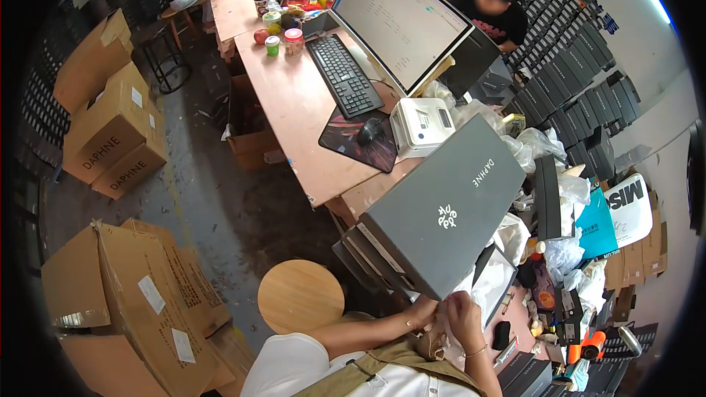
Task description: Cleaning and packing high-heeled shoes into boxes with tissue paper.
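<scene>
My left hand and my right hand meet close to my chest, at the lower corner of a large grey box lid. The lid leans tilted over a stack of grey boxes. Both hands pinch crumpled white wrapping paper that spills from an open box under the lid. A thin bracelet sits on my right wrist. What lies inside the paper is hidden. A tan apron covers my white shirt just below the hands.
A round wooden stool stands left of me. The pink table holds a keyboard, monitor, mouse and white label printer. Cardboard cartons line the left floor. Bags and dark boxes crowd the right. Another person sits behind the monitor.
</scene>
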### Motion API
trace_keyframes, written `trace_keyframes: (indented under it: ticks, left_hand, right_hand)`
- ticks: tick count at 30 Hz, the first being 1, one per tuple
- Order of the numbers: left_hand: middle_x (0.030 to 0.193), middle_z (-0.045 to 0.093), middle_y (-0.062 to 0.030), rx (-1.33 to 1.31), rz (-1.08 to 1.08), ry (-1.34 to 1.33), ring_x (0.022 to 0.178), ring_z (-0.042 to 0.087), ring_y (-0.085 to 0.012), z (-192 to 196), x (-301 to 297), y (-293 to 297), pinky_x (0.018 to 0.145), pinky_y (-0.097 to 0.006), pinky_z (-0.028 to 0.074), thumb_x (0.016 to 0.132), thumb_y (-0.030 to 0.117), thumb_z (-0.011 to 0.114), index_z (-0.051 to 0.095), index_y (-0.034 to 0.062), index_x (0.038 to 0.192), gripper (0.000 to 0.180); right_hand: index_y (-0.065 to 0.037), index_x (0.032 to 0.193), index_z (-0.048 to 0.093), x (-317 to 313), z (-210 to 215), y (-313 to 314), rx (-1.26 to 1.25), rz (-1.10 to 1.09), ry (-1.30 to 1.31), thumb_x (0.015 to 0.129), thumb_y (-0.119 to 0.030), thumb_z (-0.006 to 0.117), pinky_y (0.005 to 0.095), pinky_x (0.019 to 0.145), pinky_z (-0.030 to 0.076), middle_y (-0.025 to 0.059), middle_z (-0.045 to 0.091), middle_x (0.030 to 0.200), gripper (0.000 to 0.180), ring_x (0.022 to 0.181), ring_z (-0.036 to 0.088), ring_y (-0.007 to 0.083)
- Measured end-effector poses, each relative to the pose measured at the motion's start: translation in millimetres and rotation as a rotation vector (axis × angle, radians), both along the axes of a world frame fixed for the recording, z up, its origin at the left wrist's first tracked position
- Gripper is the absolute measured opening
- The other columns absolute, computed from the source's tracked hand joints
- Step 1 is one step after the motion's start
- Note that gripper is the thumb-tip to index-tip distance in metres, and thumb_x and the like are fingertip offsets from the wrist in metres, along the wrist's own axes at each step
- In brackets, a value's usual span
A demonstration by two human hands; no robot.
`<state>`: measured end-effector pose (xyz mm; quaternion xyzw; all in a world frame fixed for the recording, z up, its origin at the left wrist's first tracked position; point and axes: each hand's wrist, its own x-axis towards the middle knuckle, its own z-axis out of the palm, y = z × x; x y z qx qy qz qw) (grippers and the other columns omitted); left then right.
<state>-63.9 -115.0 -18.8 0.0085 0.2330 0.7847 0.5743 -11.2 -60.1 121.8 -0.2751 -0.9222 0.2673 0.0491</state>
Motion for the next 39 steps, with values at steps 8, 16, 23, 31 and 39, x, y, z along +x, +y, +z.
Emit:
trace_keyframes:
  ticks: [8,16,23,31,39]
  left_hand:
    - [0.139,0.038,-0.0104,-0.094,-0.280,0.320,0.123,0.040,-0.0155,-44.5,2.6,13.1,0.101,-0.027,0.036,0.079,-0.003,0.055,0.023,0.0036,0.146,0.074]
    - [0.138,0.042,-0.0129,-0.067,-0.155,0.470,0.121,0.044,-0.0168,37.9,18.1,25.7,0.100,-0.026,0.036,0.073,-0.012,0.046,0.027,0.0039,0.144,0.076]
    - [0.139,0.040,-0.0120,-0.068,-0.143,0.401,0.120,0.045,-0.0158,33.6,77.5,65.2,0.097,-0.026,0.039,0.076,-0.013,0.042,0.023,0.0014,0.145,0.073]
    - [0.142,0.036,-0.0123,-0.259,-0.182,0.419,0.123,0.041,-0.0168,61.3,117.5,113.3,0.101,-0.028,0.035,0.081,-0.009,0.039,0.016,0.0023,0.147,0.070]
    - [0.131,0.045,-0.0110,-0.176,-0.258,0.501,0.111,0.048,-0.0151,45.1,81.7,145.9,0.092,-0.025,0.041,0.084,-0.004,0.044,0.018,0.0037,0.146,0.068]
  right_hand:
    - [-0.001,0.114,0.058,40.5,36.3,-13.2,0.177,0.271,-0.090,0.075,-0.014,0.068,0.0409,0.079,0.048,0.0194,0.063,0.100,0.042,0.092,0.060,0.0346]
    - [0.003,0.117,0.058,104.2,16.0,16.4,-0.663,-0.318,0.067,0.091,-0.015,0.058,0.0310,0.080,0.048,0.0180,0.066,0.099,0.032,0.090,0.061,0.0171]
    - [-0.005,0.085,0.067,164.6,-19.8,62.2,0.094,0.055,0.120,0.068,-0.012,0.073,0.0414,0.071,0.044,0.0129,0.059,0.082,0.019,0.080,0.056,0.0318]
    - [-0.008,0.108,0.054,166.8,-46.3,120.8,0.350,-0.176,0.215,0.066,-0.002,0.065,0.0427,0.075,0.044,0.0139,0.055,0.100,0.044,0.092,0.055,0.0318]
    - [-0.005,0.114,0.050,135.7,-40.9,150.7,0.234,-0.279,0.177,0.069,-0.005,0.063,0.0442,0.076,0.047,0.0176,0.055,0.105,0.046,0.094,0.056,0.0356]
